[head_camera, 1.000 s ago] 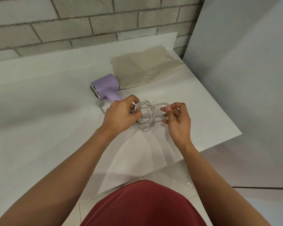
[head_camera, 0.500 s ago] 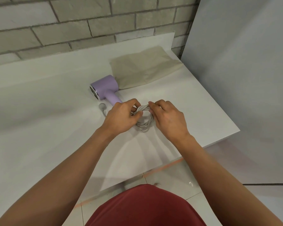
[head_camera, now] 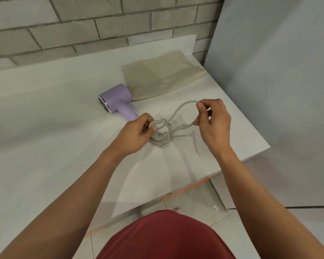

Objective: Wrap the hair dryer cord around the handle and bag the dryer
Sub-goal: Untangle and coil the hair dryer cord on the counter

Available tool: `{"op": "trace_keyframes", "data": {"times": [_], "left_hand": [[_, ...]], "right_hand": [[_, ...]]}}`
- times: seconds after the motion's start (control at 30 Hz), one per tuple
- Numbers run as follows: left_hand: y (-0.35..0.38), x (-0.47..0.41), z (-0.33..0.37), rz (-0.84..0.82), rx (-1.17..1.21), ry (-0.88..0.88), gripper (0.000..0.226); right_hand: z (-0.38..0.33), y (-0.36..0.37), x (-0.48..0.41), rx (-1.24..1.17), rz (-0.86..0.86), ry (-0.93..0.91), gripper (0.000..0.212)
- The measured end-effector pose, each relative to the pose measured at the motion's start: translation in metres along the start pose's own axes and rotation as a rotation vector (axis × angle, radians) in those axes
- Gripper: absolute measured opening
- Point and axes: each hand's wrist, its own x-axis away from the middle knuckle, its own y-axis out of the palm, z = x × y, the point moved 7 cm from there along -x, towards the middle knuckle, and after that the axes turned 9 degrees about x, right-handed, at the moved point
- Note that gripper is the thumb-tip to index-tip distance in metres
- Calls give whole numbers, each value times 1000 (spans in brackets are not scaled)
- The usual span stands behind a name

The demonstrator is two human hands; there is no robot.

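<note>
Near the desk's [head_camera: 45, 146] right edge, your left hand [head_camera: 134, 134] grips the coiled cord [head_camera: 162, 132]; your right hand [head_camera: 212, 123] pinches its raised loop, beside the lilac hair dryer [head_camera: 118, 99].

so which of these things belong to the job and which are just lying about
Job: hair dryer, cord gripped by the left hand and pinched by the right hand, bag.
Just there: table, brick wall, grey panel.
</note>
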Motion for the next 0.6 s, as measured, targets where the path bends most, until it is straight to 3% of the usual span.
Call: {"op": "trace_keyframes", "data": {"times": [0.07, 0.13, 0.23, 0.33, 0.6], "left_hand": [[4, -2, 1, -45, -9, -13, 11], [7, -4, 0, -66, 0, -39, 13], [8, -6, -2, -47, 33, -67, 13], [6, -7, -3, -15, 84, -74, 8], [-3, -5, -10, -10, 173, -145, 12]], "right_hand": [[7, 6, -3, 25, -32, 48, 16], [7, 9, -4, 175, -63, 3, 28], [-22, 20, 9, 337, -133, -346, 52], [-45, 50, 34, 467, -274, -698, 42], [-35, 67, 24, 444, -246, -654, 26]]}}
